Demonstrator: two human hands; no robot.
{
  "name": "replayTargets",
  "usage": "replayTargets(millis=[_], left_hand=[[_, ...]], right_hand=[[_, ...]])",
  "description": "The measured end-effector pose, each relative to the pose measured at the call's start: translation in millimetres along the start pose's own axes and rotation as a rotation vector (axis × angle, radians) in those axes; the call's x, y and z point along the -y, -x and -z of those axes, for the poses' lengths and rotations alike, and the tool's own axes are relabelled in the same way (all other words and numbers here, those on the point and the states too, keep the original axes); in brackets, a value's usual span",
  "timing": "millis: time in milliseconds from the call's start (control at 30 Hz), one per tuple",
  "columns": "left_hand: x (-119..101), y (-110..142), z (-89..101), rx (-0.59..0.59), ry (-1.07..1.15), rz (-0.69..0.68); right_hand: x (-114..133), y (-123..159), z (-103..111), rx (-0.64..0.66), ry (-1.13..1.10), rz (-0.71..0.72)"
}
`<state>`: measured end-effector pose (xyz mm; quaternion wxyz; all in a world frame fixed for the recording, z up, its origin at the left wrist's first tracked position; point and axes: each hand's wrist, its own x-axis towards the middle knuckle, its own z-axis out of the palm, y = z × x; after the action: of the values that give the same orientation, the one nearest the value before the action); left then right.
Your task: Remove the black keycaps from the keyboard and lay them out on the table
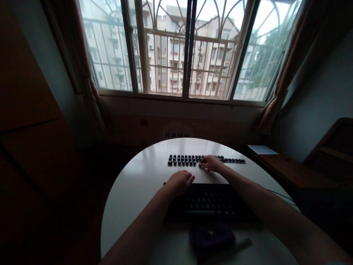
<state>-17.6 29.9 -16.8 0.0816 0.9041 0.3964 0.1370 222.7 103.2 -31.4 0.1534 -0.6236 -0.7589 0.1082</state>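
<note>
A black keyboard (209, 200) lies on the white round table, with several of its keys showing in the dim light. Beyond it, small black keycaps (182, 160) stand in neat rows. My right hand (211, 163) reaches over the keyboard to these rows, its fingertips pinched on one keycap (200, 165) at the front row's right end. Over the keyboard's back left edge is my left hand (179, 182), its fingers curled inward. Whatever it may hold is hidden from view.
Close to me on the table (127, 209) lie a dark purple cloth (212, 235) and a thin blurred object (244, 243). A cable (281, 195) runs off to the right. Beside the table stands a wooden desk (292, 162) with a paper (261, 149) on it.
</note>
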Motion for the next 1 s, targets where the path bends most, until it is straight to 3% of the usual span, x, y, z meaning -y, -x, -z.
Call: replayTargets(millis=[567,1000], left_hand=[[-2.9,5.3,6.8,0.011,-0.003,-0.051],[-3.3,6.9,10.1,0.021,-0.004,-0.065]], right_hand=[[1.1,-6.6,-1.2,0.004,0.038,-0.06],[17.9,11.7,2.5,-0.122,0.136,0.039]])
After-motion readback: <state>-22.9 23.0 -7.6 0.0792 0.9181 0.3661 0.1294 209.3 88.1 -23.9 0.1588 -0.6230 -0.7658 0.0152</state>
